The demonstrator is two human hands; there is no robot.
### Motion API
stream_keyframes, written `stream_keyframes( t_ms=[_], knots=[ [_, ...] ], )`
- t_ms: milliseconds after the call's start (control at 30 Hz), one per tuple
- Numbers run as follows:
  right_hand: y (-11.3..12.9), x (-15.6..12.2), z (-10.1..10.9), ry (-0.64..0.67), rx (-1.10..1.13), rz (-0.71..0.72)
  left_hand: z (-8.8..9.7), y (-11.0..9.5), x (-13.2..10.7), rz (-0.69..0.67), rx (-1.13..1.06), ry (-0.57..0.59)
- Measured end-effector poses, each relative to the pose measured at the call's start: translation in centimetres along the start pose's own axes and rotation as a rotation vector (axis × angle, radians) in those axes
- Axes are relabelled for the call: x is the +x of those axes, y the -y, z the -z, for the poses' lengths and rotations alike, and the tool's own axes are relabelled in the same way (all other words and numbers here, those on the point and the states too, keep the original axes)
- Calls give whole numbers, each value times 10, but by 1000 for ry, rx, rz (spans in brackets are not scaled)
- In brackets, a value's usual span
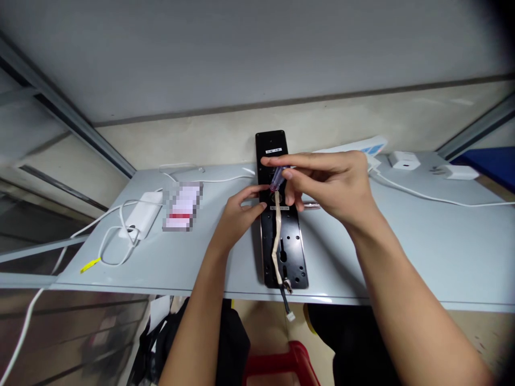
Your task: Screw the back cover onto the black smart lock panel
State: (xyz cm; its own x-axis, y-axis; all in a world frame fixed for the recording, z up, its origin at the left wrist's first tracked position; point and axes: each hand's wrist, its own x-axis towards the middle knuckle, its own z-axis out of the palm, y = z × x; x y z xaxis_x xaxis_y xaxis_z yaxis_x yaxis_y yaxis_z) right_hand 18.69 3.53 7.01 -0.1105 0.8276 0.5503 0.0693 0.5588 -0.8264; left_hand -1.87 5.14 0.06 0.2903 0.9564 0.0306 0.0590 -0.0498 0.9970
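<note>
A long black panel (292,228), which looks like the back plate of a door lock, lies lengthwise on the table. My right hand (325,179) is above its upper half, with thumb and fingers closed around a screwdriver (278,178) with a translucent purple handle. The screwdriver's shaft and tip cannot be made out. At the panel's left edge, my left hand (241,212) touches it with thumb and index finger apart, close to the screwdriver. A beige-wrapped cable (277,241) runs down the panel; its white connector (290,316) hangs past the table's front edge.
On the left lie a phone with a blurred screen (183,206), a white power bank-like box (142,214) and a white cable (100,246). White chargers (404,160) and a paper sheet (354,145) are at the back right. Below stands a red stool (281,362).
</note>
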Motion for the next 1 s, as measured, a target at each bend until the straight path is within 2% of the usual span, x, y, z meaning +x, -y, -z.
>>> stream_keyframes(
  t_ms=[233, 433, 733, 1000],
  knots=[
    [1, 5, -6, 36, 135, -37, -1, -4, -1, 8, 11, -7],
    [3, 2, -13, 28, 160, -55, -2, 0, 1, -55, 12, -5],
    [2, 2, -13, -20, 22, 57, -4, 1, 0, -71, 27, -2],
    [-4, 0, -16, -14, 110, 3, -7, 3, -3, -148, 189, -121]
  ],
)
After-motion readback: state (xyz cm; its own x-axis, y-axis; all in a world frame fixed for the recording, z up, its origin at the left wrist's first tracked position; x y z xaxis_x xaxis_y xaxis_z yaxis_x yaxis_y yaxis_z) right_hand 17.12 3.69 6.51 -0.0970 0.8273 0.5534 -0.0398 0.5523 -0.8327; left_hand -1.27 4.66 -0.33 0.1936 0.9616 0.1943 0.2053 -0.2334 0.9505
